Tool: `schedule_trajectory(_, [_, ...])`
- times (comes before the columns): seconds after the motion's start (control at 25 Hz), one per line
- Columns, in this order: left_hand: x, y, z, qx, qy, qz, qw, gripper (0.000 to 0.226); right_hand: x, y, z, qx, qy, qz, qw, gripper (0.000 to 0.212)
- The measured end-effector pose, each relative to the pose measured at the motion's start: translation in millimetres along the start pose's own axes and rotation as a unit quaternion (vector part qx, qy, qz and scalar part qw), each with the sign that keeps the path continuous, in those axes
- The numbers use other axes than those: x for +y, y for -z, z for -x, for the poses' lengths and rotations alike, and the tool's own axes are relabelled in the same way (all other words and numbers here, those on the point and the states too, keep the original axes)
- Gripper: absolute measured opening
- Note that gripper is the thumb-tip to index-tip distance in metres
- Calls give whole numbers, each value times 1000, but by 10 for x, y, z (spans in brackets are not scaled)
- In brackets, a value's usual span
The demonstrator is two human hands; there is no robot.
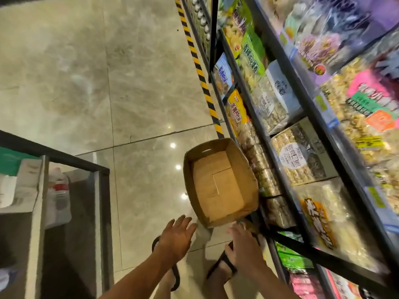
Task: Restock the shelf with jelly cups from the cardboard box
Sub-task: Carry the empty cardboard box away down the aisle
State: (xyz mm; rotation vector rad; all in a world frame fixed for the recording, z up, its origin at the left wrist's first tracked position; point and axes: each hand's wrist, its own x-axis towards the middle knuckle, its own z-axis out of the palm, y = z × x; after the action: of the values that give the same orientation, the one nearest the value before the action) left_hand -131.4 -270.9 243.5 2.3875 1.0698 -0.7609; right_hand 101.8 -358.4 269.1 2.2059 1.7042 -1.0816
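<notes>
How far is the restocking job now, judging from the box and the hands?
It looks nearly done. The cardboard box on the floor shows only its bare bottom, with no jelly cups inside. The bottom shelf beside it holds a row of clear packs. The left hand and right hand are both open and empty, reaching toward the box. What is left is probably removing the empty box.

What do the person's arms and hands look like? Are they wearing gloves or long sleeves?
No gloves and no sleeves in view: the left hand and right hand are bare, and so are both forearms, right down to the picture's bottom edge. I can see no watch, ring or bracelet. Each hand has long, slim fingers.
</notes>
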Motion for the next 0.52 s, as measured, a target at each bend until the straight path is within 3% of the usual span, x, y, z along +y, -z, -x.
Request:
schedule_trajectory(0.2, [-468,-537,-727,-26,-17,-9,999,61,16,-898,-652,-39,-28,-14,999,48])
schedule_trajectory(0.52, [-955,-870,-2205,-15,-74,-160,984,59,122,-1834,-1763,-37,-49,-26,998,49])
